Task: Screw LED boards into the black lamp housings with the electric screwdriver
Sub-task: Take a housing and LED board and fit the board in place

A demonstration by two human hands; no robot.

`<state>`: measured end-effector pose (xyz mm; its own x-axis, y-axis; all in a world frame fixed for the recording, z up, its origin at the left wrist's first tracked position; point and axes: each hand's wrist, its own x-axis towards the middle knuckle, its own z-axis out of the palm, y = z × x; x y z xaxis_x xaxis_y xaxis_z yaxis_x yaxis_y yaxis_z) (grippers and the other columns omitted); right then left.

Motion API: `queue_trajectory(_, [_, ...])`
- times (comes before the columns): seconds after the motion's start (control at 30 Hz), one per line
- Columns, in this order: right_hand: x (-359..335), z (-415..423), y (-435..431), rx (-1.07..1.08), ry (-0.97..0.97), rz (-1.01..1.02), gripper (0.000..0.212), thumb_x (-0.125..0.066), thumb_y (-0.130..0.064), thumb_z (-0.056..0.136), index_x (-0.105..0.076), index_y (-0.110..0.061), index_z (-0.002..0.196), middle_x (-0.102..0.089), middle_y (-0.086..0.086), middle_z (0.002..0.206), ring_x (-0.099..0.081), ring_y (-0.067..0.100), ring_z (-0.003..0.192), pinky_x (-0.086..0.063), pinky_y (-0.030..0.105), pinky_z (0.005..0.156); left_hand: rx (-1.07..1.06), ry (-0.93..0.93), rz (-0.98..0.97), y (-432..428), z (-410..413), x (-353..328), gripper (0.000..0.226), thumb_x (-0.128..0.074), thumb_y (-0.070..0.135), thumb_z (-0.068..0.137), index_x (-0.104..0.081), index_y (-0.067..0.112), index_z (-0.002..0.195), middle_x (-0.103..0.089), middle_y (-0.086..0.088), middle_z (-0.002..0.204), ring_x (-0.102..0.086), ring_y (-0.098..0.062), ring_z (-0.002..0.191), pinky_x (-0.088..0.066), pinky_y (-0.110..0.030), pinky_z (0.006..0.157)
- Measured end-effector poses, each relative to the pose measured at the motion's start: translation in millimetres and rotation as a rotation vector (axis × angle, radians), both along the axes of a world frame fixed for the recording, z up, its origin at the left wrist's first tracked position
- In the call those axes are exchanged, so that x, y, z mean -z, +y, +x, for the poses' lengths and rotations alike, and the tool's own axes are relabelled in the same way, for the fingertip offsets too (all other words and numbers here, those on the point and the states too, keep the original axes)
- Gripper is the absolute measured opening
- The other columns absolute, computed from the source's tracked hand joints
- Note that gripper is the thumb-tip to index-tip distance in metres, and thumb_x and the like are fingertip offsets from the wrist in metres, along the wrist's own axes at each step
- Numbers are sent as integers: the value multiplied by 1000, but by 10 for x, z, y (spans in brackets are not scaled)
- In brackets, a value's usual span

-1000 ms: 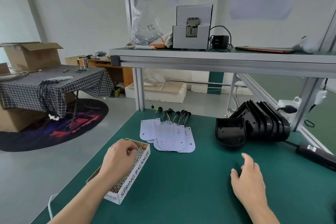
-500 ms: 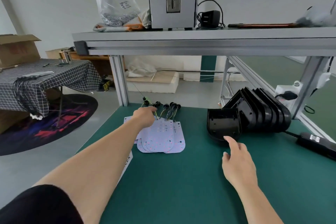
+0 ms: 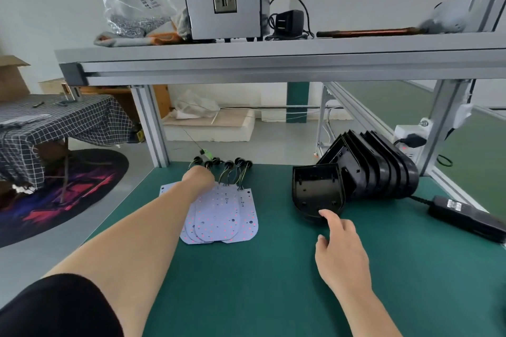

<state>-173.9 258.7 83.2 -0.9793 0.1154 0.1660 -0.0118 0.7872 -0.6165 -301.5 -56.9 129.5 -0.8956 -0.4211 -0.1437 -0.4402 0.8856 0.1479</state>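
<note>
The left hand (image 3: 198, 176) reaches to the centre of the frame, over the far end of a fanned pile of white LED boards (image 3: 227, 216) on the green workbench mat (image 3: 260, 282), next to their black-capped wires (image 3: 232, 169). Its fingers are hidden behind the wrist, so whether it grips anything cannot be told. The right hand (image 3: 339, 249), lower right of centre, holds nothing; its fingers are loose and the index finger is stretched out, its tip at the near rim of the front housing (image 3: 317, 191). Behind that one, right of centre, stands a leaning row of black lamp housings (image 3: 383, 167). A black power adapter (image 3: 465, 213) lies at the right edge, and a grey screw feeder (image 3: 224, 11) sits on the shelf at the top.
</note>
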Motion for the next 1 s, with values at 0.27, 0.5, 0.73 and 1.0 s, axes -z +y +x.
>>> queue_trajectory(0.27, [-31, 36, 23, 48, 14, -144, 29, -55, -23, 99, -45, -33, 124, -44, -7, 112, -58, 17, 78, -42, 34, 71, -270, 656, 873, 54, 604, -478, 21, -60, 6, 93, -76, 9, 107, -71, -8, 107, -62, -23, 90, -52, -31, 80])
queue_trajectory(0.5, [-93, 111, 37, 58, 19, -188, 21, -60, -24, 97, -46, -32, 109, -45, -5, 104, -55, 15, 76, -41, 34, 67, -185, 654, 830, 90, 1024, -632, 27, -56, -3, 92, -76, 12, 99, -70, -10, 112, -60, -23, 90, -50, -29, 79])
queue_trajectory(0.73, [-147, 320, 82, 37, -5, -180, 20, -64, -24, 95, -47, -32, 103, -42, -5, 102, -55, 11, 77, -44, 31, 68, -174, 857, 821, 141, 1352, -931, 34, -46, -5, 93, -73, 13, 100, -69, -3, 91, -53, -16, 66, -45, -26, 59])
queue_trajectory(1.0, [-154, 848, 149, -3, 30, -143, 21, -64, -30, 94, -45, -37, 101, -39, -11, 97, -54, 10, 79, -47, 30, 69, 36, 1052, 984, 373, 1809, -1600, 44, -43, -16, 84, -71, 19, 84, -68, 2, 83, -56, 3, 55, -48, -16, 59])
